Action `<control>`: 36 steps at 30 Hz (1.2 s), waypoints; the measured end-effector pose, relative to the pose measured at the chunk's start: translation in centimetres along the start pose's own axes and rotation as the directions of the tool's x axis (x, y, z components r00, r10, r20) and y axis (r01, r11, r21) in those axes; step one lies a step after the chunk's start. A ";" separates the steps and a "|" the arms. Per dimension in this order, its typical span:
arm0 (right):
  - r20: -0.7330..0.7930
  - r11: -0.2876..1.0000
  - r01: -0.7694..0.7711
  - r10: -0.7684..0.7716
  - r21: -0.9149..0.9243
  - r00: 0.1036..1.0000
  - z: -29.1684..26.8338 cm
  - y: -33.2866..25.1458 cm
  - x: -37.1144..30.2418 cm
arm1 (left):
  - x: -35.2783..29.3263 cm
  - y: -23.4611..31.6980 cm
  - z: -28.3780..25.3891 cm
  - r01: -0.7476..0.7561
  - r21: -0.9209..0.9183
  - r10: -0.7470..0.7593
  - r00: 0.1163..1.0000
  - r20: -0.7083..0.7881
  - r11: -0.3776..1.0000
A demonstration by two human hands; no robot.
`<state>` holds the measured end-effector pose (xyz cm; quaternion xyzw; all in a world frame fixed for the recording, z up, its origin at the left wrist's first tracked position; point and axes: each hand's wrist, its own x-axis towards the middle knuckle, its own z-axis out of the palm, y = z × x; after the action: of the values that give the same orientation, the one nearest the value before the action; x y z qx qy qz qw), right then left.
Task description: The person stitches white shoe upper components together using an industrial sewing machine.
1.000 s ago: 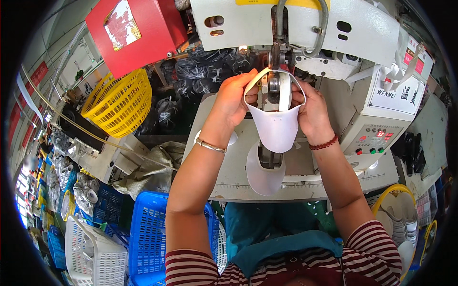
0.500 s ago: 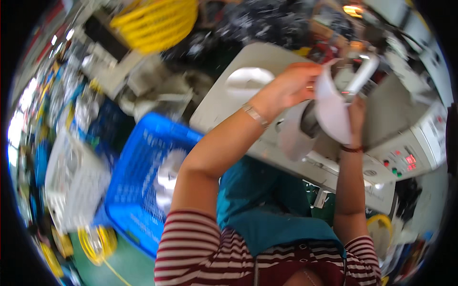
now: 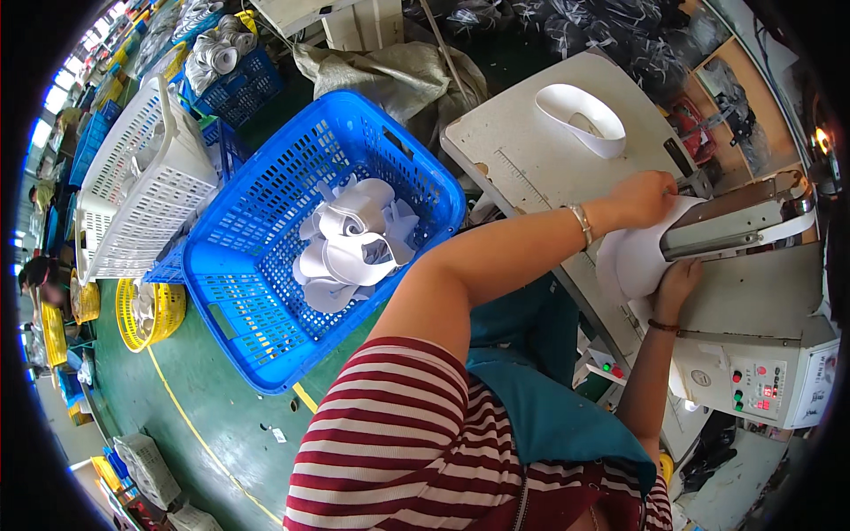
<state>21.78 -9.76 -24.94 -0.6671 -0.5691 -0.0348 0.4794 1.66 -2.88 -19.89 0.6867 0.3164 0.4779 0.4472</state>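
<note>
White visor round machine arm, frame right. Left hand curled at upper edge, right hand at lower; grips unclear. Probably light, bendy; hold side edges.

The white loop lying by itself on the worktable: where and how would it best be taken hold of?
Probably with a pinch on the curved wall of the white loop, coming from above with the left hand, the nearer one. Its opening faces up, with the worktable showing through, so the wall can be pinched from inside and outside; nothing covers it.
</note>
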 end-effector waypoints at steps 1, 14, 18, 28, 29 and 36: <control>0.007 0.991 0.079 -0.079 -0.104 0.997 -0.3 0.4 -0.2 | -0.6 -0.3 0.0 -0.007 0.035 0.009 0.998 -0.056 0.999; 0.024 0.978 -0.098 0.095 0.185 0.995 -4.9 -8.4 -5.0 | -18.8 -0.3 -14.6 0.094 0.583 0.221 0.867 -0.447 0.807; 0.077 0.883 0.358 -0.397 0.304 0.914 -5.3 -10.6 -9.8 | -28.4 -3.7 -21.5 0.476 0.647 0.075 0.769 -0.635 0.596; 0.595 0.681 0.324 -0.732 0.657 0.333 10.4 -22.5 -16.9 | -31.6 -8.5 -24.7 0.760 0.650 -0.236 0.630 -0.739 -0.009; 0.596 0.658 0.326 -0.753 0.678 0.280 11.5 -22.7 -17.8 | -32.1 -9.4 -25.3 0.763 0.646 -0.194 0.635 -0.748 0.010; 0.645 0.673 0.273 -0.738 0.687 0.197 14.8 -24.7 -20.9 | -34.8 -10.1 -28.0 0.657 -0.018 -0.424 0.465 -0.777 0.754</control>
<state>-12.53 -17.53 -30.45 -0.2158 -0.9135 0.2912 0.1850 -36.72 -20.15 -38.10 0.3482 0.7370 0.4934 0.3036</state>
